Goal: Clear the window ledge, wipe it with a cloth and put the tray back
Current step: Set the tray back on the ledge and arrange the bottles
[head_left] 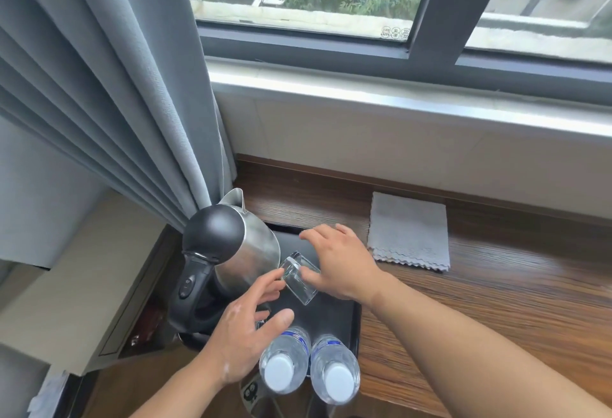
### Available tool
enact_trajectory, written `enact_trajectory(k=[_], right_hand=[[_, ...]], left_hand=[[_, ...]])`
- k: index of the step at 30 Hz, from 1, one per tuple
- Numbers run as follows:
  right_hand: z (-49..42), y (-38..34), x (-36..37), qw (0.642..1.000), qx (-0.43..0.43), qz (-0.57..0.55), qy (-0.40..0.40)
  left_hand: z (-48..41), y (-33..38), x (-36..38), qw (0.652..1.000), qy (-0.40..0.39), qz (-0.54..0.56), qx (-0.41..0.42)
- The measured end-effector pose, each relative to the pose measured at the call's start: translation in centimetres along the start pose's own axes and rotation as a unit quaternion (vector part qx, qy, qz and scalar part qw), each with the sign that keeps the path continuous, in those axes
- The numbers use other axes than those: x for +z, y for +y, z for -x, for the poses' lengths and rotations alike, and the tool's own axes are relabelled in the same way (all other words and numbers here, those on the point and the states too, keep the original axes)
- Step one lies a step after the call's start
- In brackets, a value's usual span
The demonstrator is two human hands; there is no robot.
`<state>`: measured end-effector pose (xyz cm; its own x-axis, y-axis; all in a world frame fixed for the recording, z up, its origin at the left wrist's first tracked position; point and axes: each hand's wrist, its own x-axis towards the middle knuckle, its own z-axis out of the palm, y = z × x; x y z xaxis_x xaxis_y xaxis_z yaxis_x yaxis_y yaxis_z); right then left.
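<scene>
A black tray (341, 316) sits on the wooden ledge (496, 291) below the window. On it stand a steel kettle (246, 245) with a black lid and two capped water bottles (284, 364) (336, 374). A clear glass (298, 278) is tilted over the tray's middle. My left hand (243, 338) touches the glass's left side with straight fingertips. My right hand (341, 262) has its fingers spread above the tray and its thumb against the glass's right side. A folded grey cloth (409, 230) lies on the ledge to the right of the tray.
A grey curtain (106, 93) hangs at the left, its edge just behind the kettle. A pale upper sill (397, 96) runs under the dark window frame. A beige box (66, 285) sits lower left. Bare wood extends right of the cloth.
</scene>
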<state>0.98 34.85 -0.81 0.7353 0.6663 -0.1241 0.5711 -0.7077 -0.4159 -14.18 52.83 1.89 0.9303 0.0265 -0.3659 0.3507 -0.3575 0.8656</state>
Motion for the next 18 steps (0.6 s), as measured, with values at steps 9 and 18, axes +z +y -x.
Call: enact_trajectory(k=[9, 18], right_hand=[[-4.8, -3.2, 2.3, 0.966, 0.053, 0.160, -0.194], [-5.6, -2.0, 0.8, 0.980, 0.124, 0.019, -0.155]], left_hand=[[1.8, -1.6, 0.6, 0.998, -0.004, 0.051, -0.037], [2.1, -1.9, 1.2, 0.995, -0.001, 0.077, -0.055]])
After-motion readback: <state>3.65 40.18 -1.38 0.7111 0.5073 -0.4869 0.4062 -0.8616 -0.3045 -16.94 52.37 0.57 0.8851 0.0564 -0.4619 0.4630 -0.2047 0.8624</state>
